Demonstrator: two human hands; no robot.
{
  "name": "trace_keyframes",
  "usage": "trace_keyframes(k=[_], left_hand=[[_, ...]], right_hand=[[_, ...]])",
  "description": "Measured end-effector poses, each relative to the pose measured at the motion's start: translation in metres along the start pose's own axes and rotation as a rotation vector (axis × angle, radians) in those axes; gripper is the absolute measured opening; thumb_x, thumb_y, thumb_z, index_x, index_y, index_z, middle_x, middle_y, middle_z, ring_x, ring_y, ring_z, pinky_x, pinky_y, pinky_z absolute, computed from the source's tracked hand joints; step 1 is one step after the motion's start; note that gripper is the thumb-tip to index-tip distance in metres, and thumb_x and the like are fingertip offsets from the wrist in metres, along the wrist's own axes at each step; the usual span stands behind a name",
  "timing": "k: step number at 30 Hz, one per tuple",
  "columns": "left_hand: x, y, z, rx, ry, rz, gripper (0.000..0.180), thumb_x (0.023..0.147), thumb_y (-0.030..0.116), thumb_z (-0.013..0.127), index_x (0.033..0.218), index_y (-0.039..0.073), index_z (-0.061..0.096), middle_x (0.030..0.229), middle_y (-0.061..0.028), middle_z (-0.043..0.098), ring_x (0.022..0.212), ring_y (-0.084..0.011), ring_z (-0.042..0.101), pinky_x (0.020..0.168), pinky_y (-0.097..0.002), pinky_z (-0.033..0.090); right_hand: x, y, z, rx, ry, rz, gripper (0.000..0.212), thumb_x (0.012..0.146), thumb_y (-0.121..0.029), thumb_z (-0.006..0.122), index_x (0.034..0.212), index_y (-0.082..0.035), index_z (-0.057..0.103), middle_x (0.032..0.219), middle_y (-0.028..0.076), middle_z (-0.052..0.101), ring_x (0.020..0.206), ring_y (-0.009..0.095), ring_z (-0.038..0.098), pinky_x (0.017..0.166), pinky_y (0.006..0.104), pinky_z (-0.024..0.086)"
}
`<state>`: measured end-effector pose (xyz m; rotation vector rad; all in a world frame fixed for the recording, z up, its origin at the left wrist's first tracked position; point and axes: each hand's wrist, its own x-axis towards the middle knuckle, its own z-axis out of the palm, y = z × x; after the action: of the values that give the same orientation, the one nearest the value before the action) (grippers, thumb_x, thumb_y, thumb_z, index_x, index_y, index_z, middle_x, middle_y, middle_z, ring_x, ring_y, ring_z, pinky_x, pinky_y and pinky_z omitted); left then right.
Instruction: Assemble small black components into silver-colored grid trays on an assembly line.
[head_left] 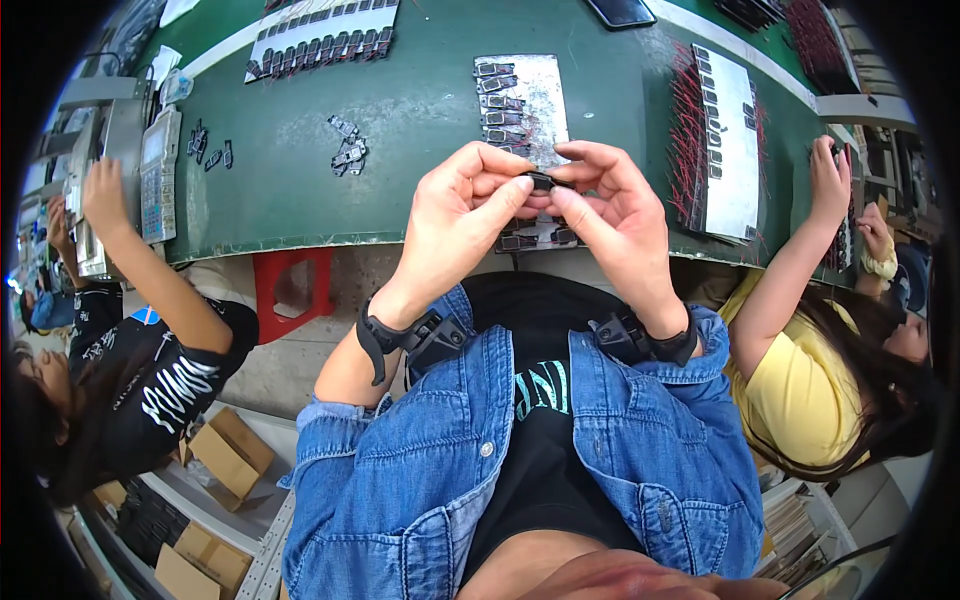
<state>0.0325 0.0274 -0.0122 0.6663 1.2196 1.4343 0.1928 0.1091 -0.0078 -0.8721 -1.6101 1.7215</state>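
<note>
Pinched between the thumbs and fingertips of both hands is a small black plastic part [543, 181], held just above the near end of a pale board. My left hand [455, 205] closes on its left end, and my right hand [625, 215] grips the right end. Fingers cover much of the part, so its exact kind cannot be made out. The pale board [545, 90] under and beyond my hands carries a row of small black rectangular components [500, 102] along its left side. More components lie at its near end, partly hidden by my hands.
On the green table [430, 110] lie loose black pieces [348, 152], a board of components [320, 45] at far left, and another board [725, 140] with red wires on the right. A phone [622, 10] rests at the back. Co-workers sit on both sides, near a keypad device [158, 175].
</note>
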Motion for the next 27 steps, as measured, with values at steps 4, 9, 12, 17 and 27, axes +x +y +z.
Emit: trace_keyframes(k=[4,9,12,17,27], left_hand=[[-0.002,0.003,0.003,0.086,-0.004,0.025,0.011,0.098,0.001,0.060,0.108,-0.004,0.060,0.099,-0.0110,0.072,0.093,-0.0129,0.070,0.083,-0.0262,0.058],[-0.006,0.004,0.008,0.137,0.035,0.061,0.010,0.096,0.002,0.062,0.105,-0.003,0.061,0.096,-0.0097,0.072,0.089,-0.0108,0.069,0.079,-0.0253,0.057],[-0.002,0.001,0.012,0.178,0.064,0.057,0.011,0.095,0.003,0.065,0.103,-0.003,0.062,0.095,-0.0096,0.073,0.088,-0.0104,0.069,0.077,-0.0252,0.057],[-0.007,-0.005,0.016,0.396,0.096,0.163,0.015,0.093,0.006,0.069,0.104,-0.003,0.063,0.096,-0.0089,0.073,0.086,-0.0116,0.070,0.076,-0.0264,0.057],[0.005,0.024,-0.044,0.338,0.376,0.363,0.021,0.094,0.009,0.068,0.112,-0.002,0.067,0.103,-0.0088,0.073,0.100,-0.0151,0.068,0.088,-0.0279,0.054]], right_hand=[[0.005,-0.002,-0.004,0.203,-0.051,0.119,0.033,0.096,0.000,0.062,0.128,0.001,0.054,0.105,0.008,0.065,0.091,0.013,0.065,0.082,0.0268,0.055],[0.002,0.001,0.003,0.222,-0.041,0.090,0.028,0.096,0.000,0.061,0.123,0.001,0.056,0.100,0.007,0.063,0.088,0.013,0.064,0.080,0.0268,0.055],[0.000,0.010,0.006,-0.020,0.016,-0.077,0.026,0.095,0.002,0.062,0.120,0.000,0.058,0.097,0.007,0.063,0.087,0.014,0.064,0.078,0.0270,0.055],[0.001,0.008,0.003,-0.526,0.065,-0.430,0.021,0.092,0.003,0.063,0.113,0.000,0.062,0.093,0.009,0.063,0.084,0.018,0.065,0.075,0.0280,0.053],[0.043,0.026,-0.025,-0.769,-0.037,-0.439,0.016,0.088,-0.004,0.068,0.103,0.000,0.065,0.092,0.011,0.066,0.091,0.026,0.063,0.078,0.0334,0.051]])
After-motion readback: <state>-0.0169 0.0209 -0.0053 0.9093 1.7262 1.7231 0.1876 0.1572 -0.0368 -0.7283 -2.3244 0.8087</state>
